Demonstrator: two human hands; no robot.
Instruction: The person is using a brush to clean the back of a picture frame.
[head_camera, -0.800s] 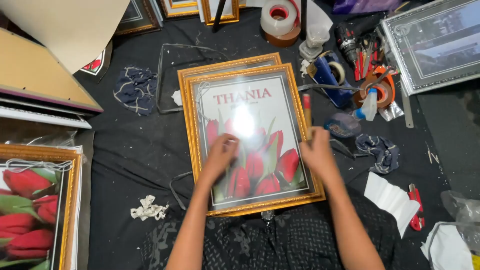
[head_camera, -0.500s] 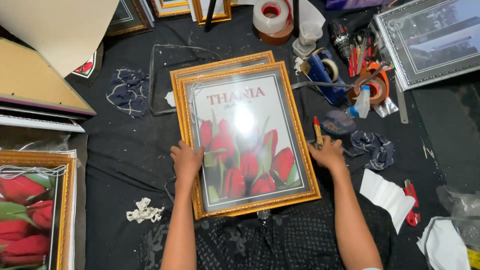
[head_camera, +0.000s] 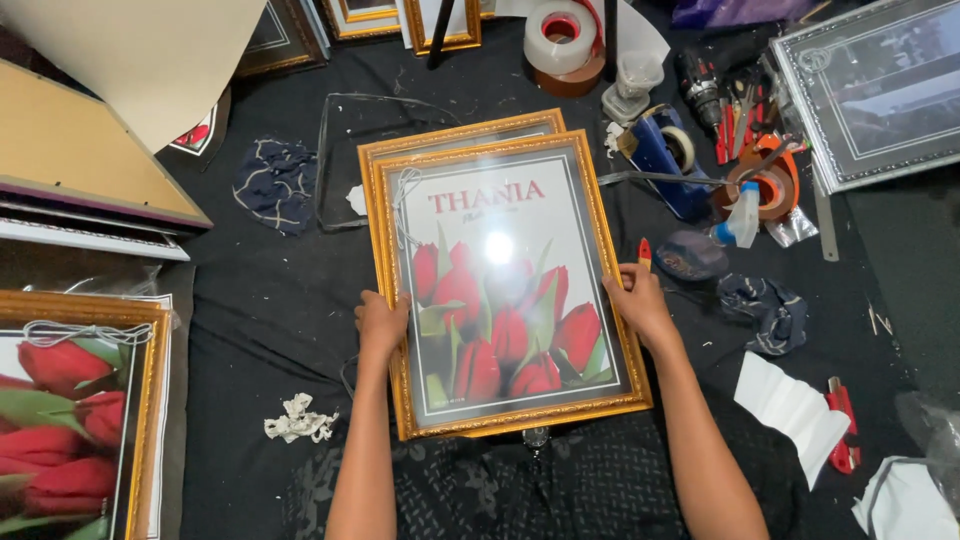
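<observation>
Gripping the gold frame (head_camera: 500, 285) by both side rails, left hand (head_camera: 381, 325) and right hand (head_camera: 637, 303) curled on the edges; it lies on black cloth (head_camera: 260, 290). Best keep grips level, thumbs off glass.

Two hands: left hand (head_camera: 383, 325), right hand (head_camera: 636, 303). Two stacked gold frames: top frame (head_camera: 507, 290), lower frame (head_camera: 455, 135). One further gold tulip frame (head_camera: 75, 420). One silver frame (head_camera: 880, 90). Two dark rags: (head_camera: 275, 185), (head_camera: 765, 308). One white tape roll (head_camera: 560, 40). One red cutter (head_camera: 842, 425).
</observation>
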